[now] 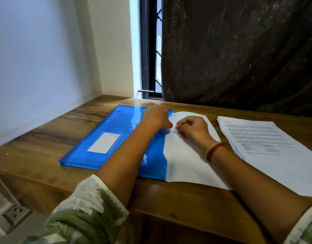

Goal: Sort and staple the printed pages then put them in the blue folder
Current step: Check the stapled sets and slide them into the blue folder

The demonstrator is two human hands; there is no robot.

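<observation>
A translucent blue folder (109,134) with a white label lies flat on the wooden desk, printed text showing faintly through it. A white set of pages (185,161) sticks half out of its right opening. My left hand (156,117) rests on the folder's far right corner, its fingers blurred and turned away. My right hand (192,128) sits on the protruding pages with fingers curled, thumb and forefinger pinching the paper near the folder's mouth. A second stack of printed pages (267,147) lies to the right.
The wooden desk (46,138) meets a white wall on the left and a dark curtain (239,50) with a window strip behind. A wall socket (16,213) sits below the desk's front left edge.
</observation>
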